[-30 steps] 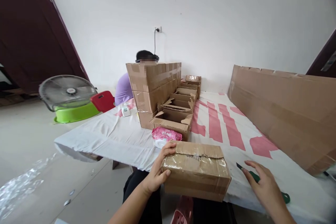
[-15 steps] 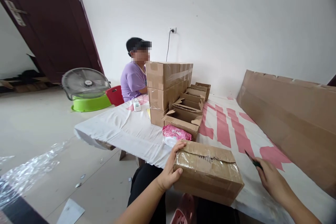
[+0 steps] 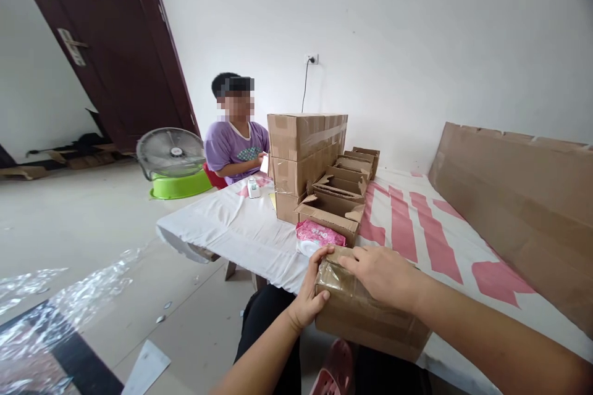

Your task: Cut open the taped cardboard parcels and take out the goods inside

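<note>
A taped cardboard box (image 3: 365, 327) rests at the near edge of the cloth-covered table, above my lap. My left hand (image 3: 311, 297) grips its left end, fingers over the top edge and thumb on the front side. Across the box's top lies my right hand (image 3: 386, 274), fingers curled near the left end of the taped seam. The small dark-handled knife it held a moment earlier is hidden under the hand now. Just behind the box sits a pink pack of wipes (image 3: 319, 236).
Closed cartons (image 3: 285, 139) stand stacked mid-table, with a row of open boxes (image 3: 333, 207) beside them. A tall cardboard panel (image 3: 514, 197) lines the right side. Across the table sits a person in a purple shirt (image 3: 217, 148). A fan (image 3: 171, 151) and plastic wrap (image 3: 92, 290) are on the floor.
My right hand has swung left from beside the box onto its top, and the knife has gone out of sight. The seated person has turned toward me. My view has shifted slightly left.
</note>
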`<state>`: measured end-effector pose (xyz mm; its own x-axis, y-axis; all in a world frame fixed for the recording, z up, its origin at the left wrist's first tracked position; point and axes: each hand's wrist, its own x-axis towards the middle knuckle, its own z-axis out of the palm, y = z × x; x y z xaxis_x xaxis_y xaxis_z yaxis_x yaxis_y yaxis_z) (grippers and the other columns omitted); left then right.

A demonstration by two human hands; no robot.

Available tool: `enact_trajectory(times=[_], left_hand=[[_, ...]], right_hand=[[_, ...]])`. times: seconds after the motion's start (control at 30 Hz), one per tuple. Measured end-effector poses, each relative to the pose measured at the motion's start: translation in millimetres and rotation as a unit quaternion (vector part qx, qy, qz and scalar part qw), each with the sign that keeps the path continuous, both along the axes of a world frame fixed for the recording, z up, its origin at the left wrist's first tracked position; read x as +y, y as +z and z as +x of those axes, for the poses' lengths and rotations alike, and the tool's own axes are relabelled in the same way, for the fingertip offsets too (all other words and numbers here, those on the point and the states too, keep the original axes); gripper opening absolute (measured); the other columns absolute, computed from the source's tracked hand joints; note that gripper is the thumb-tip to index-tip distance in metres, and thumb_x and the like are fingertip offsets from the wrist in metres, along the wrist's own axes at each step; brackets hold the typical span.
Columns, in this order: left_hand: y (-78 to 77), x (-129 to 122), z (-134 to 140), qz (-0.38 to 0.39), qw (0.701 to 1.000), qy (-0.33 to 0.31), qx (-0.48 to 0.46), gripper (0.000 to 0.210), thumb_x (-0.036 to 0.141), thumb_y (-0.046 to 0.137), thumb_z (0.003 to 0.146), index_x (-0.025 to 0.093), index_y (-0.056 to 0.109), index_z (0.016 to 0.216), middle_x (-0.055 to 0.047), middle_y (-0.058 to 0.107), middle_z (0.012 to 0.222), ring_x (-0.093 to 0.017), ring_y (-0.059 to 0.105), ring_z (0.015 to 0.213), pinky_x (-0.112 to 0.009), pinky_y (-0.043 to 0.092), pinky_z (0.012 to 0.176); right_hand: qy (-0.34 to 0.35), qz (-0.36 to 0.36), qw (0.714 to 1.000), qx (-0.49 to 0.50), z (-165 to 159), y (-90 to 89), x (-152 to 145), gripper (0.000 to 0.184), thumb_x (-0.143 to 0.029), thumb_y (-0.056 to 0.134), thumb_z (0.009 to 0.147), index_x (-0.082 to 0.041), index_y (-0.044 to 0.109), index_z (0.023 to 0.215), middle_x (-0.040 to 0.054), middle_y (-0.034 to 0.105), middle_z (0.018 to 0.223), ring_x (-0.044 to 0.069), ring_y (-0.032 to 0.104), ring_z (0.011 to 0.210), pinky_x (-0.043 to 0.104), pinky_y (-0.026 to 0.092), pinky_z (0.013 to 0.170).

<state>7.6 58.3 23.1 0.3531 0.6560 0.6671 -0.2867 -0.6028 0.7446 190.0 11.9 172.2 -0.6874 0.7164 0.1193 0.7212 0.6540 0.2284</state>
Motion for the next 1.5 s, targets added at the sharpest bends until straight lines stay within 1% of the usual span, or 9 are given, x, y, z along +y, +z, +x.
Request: enact_trajectory(times=[0.37,0.5,0.73,0.9,1.0,1.1,1.27,1.37,1.5], left_hand=[[-4.8,0.2,-0.4,0.014,1.0,0.01,0.013,0.075,0.064,0.052,0.082,0.024,0.03,0.141,-0.013,0.034,0.143,-0.038,0.025,0.137,-0.057,0.015,0.115],[-4.1,-0.6,-0.7,0.021,1.0,0.014,0.012,0.072,0.062,0.052,0.083,0.024,0.032,0.141,-0.013,0.035,0.144,-0.037,0.023,0.139,-0.057,0.014,0.116],[-2.4,-0.5,-0.1,0.028,1.0,0.009,0.005,0.067,0.06,0.052,0.084,0.024,0.035,0.138,-0.013,0.034,0.145,-0.038,0.017,0.142,-0.059,0.012,0.116],[0.2,-1.0,-0.3,0.034,0.999,0.007,0.009,0.066,0.06,0.052,0.084,0.025,0.036,0.138,-0.012,0.033,0.146,-0.037,0.016,0.142,-0.058,0.012,0.116],[-0.5,-1.0,-0.5,0.035,0.999,0.01,0.014,0.066,0.06,0.051,0.085,0.025,0.036,0.139,-0.012,0.034,0.146,-0.037,0.016,0.142,-0.058,0.012,0.116],[-2.6,-0.5,-0.2,0.033,0.999,0.017,0.013,0.067,0.06,0.051,0.084,0.025,0.035,0.139,-0.012,0.033,0.147,-0.038,0.017,0.142,-0.058,0.013,0.116],[-4.4,-1.4,-0.6,0.023,0.999,0.024,0.02,0.072,0.062,0.051,0.084,0.025,0.032,0.143,-0.012,0.029,0.15,-0.038,0.017,0.143,-0.057,0.012,0.116],[-2.8,-3.6,-0.7,0.009,1.0,0.021,0.019,0.074,0.061,0.051,0.084,0.024,0.029,0.145,-0.012,0.025,0.154,-0.038,0.014,0.144,-0.057,0.009,0.117],[-1.1,-6.0,0.5,-0.001,0.999,0.044,0.02,0.076,0.063,0.052,0.083,0.026,0.029,0.145,-0.011,0.016,0.157,-0.038,0.005,0.146,-0.058,0.005,0.117]], right_hand=[[-0.154,-0.029,0.986,0.059,91.4,0.8,-47.9,0.041,-0.013,0.041,0.084,-0.032,0.07,0.105,0.0021,0.067,0.069,0.019,0.061,0.056,0.027,0.035,0.046],[-0.252,-0.06,0.962,0.089,145.1,-7.1,-65.2,0.035,-0.031,0.041,0.091,-0.036,0.069,0.111,0.0024,0.073,0.086,0.021,0.066,0.068,0.03,0.045,0.057],[-0.378,-0.111,0.906,0.154,226.1,-77.5,-63.3,0.039,-0.037,0.041,0.089,-0.032,0.067,0.116,0.0053,0.073,0.106,0.027,0.068,0.09,0.036,0.05,0.074],[-0.398,-0.114,0.893,0.177,249.0,-139.5,-63.4,0.04,-0.029,0.048,0.08,-0.027,0.069,0.115,0.0075,0.071,0.094,0.025,0.068,0.085,0.033,0.051,0.074],[-0.42,-0.094,0.882,0.19,253.0,-154.1,-62.4,0.041,-0.03,0.053,0.077,-0.025,0.068,0.115,0.0078,0.07,0.098,0.026,0.067,0.093,0.034,0.051,0.079],[-0.395,-0.053,0.891,0.218,242.6,-142.8,-56.2,0.035,-0.035,0.054,0.08,-0.022,0.07,0.108,0.0099,0.069,0.103,0.027,0.065,0.1,0.039,0.051,0.085],[-0.301,0.036,0.895,0.327,175.8,-80.7,-43.8,0.035,-0.045,0.043,0.092,-0.023,0.067,0.105,0.0089,0.068,0.108,0.025,0.063,0.103,0.042,0.052,0.089],[-0.183,0.043,0.921,0.342,124.4,-47.3,-39.2,0.027,-0.038,0.045,0.094,-0.023,0.064,0.108,0.008,0.066,0.109,0.022,0.062,0.104,0.04,0.053,0.089],[-0.064,0.028,0.953,0.295,79.2,-32.3,-29.4,0.025,-0.022,0.049,0.092,-0.025,0.062,0.113,0.0068,0.067,0.112,0.021,0.062,0.104,0.04,0.054,0.09]])
